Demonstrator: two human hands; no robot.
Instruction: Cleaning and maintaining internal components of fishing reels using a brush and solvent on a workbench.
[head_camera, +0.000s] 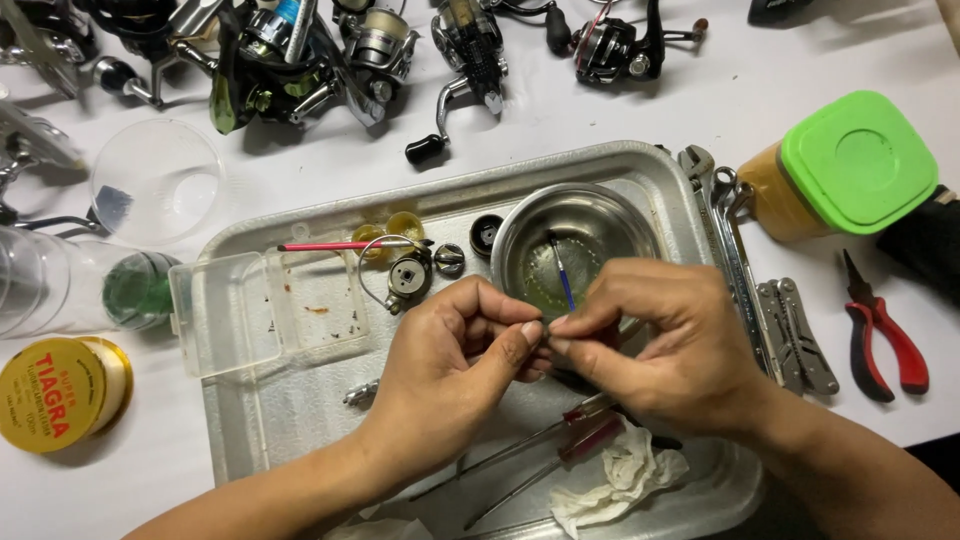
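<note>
Hands meet over the metal tray (690, 195), fingertips pinched together on a small part I can't make out. Left hand (455, 365) and right hand (665, 345) both clamp it from opposite sides, just in front of the steel bowl (610, 215). Part is too hidden to call its axis or which way it points.

Bowl sits in the tray's far right area; I see a thin blue brush (562, 275) standing in it, leaning, long axis running roughly toward me. Clear plastic box (265, 310), lid open, lies on the tray's left with specks inside. Pink-handled tool (325, 245) lies left-right behind it, near a bail-wire reel part (405, 275). Two red-handled screwdrivers (560, 440) and a crumpled tissue (620, 480) lie at the tray's near edge.

White table (700, 100) underneath. Fishing reels (300, 60) along the far edge, green-lidded jar (845, 165) and red pliers (885, 340) right, line spool (60, 390) left.
</note>
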